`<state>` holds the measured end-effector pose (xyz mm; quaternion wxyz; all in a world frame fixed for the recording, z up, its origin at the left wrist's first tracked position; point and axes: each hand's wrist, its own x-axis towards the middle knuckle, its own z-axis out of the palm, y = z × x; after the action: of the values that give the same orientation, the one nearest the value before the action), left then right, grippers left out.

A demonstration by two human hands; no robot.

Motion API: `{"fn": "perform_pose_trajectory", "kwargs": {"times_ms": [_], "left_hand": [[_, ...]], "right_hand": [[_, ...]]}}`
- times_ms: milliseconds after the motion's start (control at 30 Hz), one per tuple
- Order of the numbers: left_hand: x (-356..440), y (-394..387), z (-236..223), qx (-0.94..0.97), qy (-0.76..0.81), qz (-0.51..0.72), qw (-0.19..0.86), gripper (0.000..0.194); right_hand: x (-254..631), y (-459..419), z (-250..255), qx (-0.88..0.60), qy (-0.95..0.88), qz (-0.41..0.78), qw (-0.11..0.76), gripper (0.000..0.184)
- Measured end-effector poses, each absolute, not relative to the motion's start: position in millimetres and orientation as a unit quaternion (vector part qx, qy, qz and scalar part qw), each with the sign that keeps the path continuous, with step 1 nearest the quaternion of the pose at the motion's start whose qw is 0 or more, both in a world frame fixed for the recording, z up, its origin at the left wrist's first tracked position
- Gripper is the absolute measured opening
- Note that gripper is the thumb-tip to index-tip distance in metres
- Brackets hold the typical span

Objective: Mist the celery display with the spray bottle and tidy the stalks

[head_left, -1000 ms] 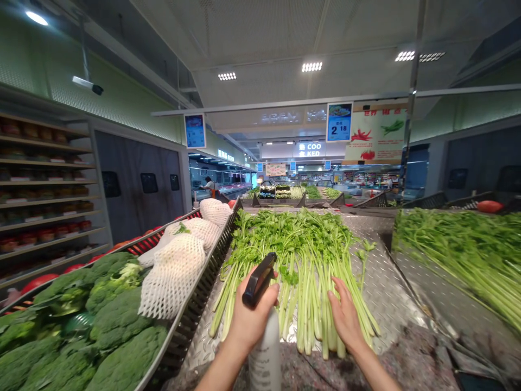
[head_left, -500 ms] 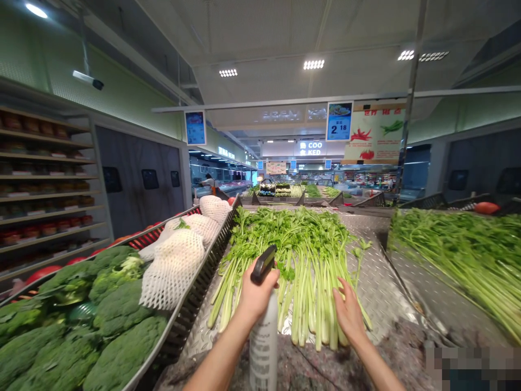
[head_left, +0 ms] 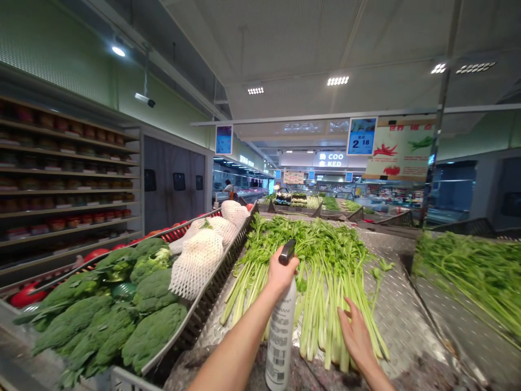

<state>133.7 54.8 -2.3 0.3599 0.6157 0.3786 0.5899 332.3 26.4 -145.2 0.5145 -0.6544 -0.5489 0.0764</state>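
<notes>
The left hand (head_left: 283,271) is clamped around the neck of a white cylindrical spray bottle with a black trigger head (head_left: 280,336). The bottle is nearly upright, its body smooth and slim, printed with rows of dark text, with a barcode low down and a small square code near the base. Whether its base touches the mottled grey-brown cloth (head_left: 303,374) there cannot be told. The right hand (head_left: 357,332) is open, its thumb and fingers apart, at the cut ends of the bunched green celery (head_left: 321,282); whether it touches the stalks is unclear.

The celery lies on a silver metal shelf with raised tread marks (head_left: 401,320), between the black crate and the mirror. Its stalks are long, slender and pale green, whitish at the cut ends, and point toward the person; the bright green, ruffled leaves form a dense mass at the far end. One thin leafy sprig (head_left: 378,277) sticks out at the right side.

Left of the celery, a black slatted plastic crate (head_left: 215,271) holds pale produce in white foam netting (head_left: 197,263), with dark green, tight-headed broccoli (head_left: 157,290) beside it. On the right, a tall mirror panel (head_left: 468,320) shows reflected celery.
</notes>
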Motion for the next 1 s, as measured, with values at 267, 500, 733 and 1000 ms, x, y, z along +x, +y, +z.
{"fn": "perform_pose_trajectory", "kwargs": {"times_ms": [267, 500, 733, 1000], "left_hand": [[148, 51, -24, 0.639, 0.378, 0.578, 0.339, 0.011], [142, 21, -27, 0.676, 0.361, 0.576, 0.284, 0.016], [128, -4, -24, 0.691, 0.34, 0.562, 0.303, 0.019], [114, -3, -22, 0.689, 0.315, 0.569, 0.321, 0.017]], "right_hand": [[339, 27, -168, -0.641, -0.563, 0.104, 0.511, 0.054], [344, 25, -178, -0.624, -0.55, 0.089, 0.548, 0.048], [341, 5, -169, -0.646, -0.531, 0.027, 0.548, 0.045], [331, -15, -171, -0.66, -0.532, 0.002, 0.53, 0.043]]}}
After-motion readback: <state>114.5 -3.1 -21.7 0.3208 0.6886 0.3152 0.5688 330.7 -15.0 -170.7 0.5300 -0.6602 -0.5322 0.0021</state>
